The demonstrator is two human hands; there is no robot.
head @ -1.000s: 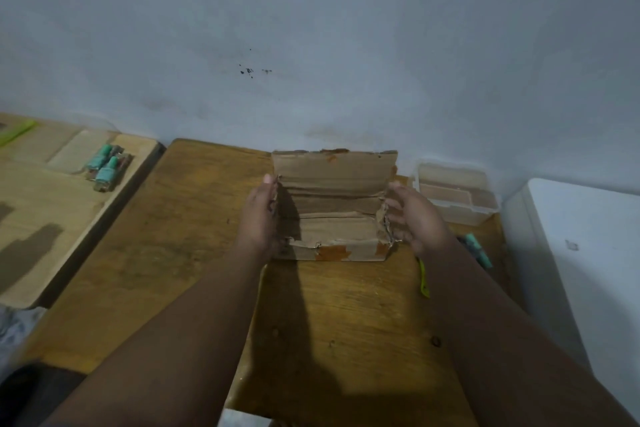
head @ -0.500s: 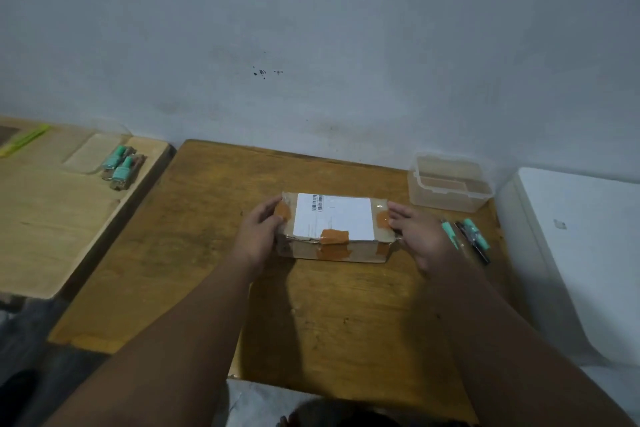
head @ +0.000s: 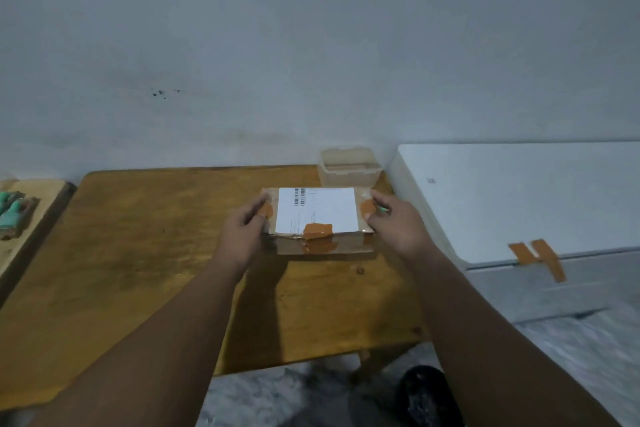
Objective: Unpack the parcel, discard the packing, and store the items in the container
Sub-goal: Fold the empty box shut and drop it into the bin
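A flat cardboard parcel (head: 317, 215) with a white label and orange tape lies on the wooden table (head: 145, 253), near its back right. My left hand (head: 244, 237) grips the parcel's left end, fingers over an orange tape patch. My right hand (head: 398, 224) holds the right end, fingertips on another tape patch. Just behind the parcel stands a clear plastic container (head: 349, 168), open and apparently empty. A sliver of a green item (head: 382, 208) shows past my right fingers.
A white cabinet-like surface (head: 519, 198) with orange tape strips (head: 540, 256) stands right of the table. A second wooden surface at far left carries teal items (head: 14, 215). A grey wall is close behind. A dark shoe (head: 426, 395) is on the floor below.
The parcel, tilted up on edge a second ago, now lies flat with its label up. My view has swung right, and both hands remain on its ends.
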